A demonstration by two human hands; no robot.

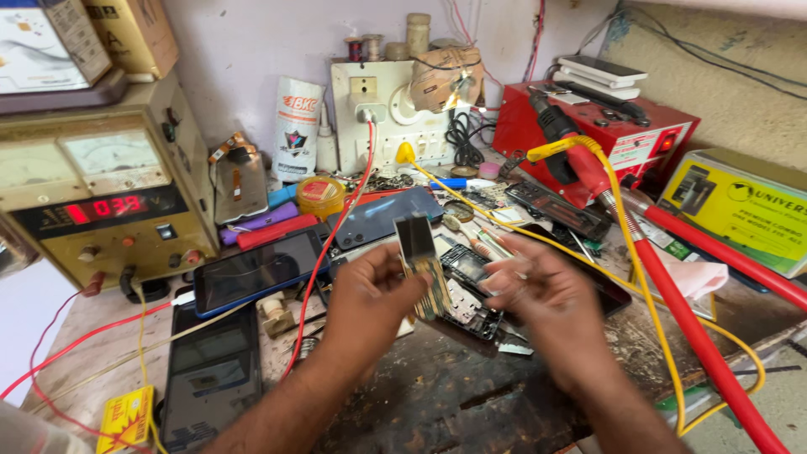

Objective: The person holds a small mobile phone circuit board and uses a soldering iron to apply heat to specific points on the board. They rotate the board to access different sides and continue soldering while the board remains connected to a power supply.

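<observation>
My left hand [370, 298] grips a small brush [418, 256] with a dark metal ferrule and pale bristles, held upright over the bench. Just behind it lies an opened phone [467, 290] with its circuit board showing. My right hand [538, 303] hovers beside the brush and over the phone, fingers spread and blurred, holding nothing that I can see.
A bench power supply [101, 197] with a red display stands at left. Several phones [252, 271] lie around, one dark one [210, 370] near the front. A red station [614, 126] sits at back right. Red tube [698, 336] and yellow cable [643, 277] cross the right side.
</observation>
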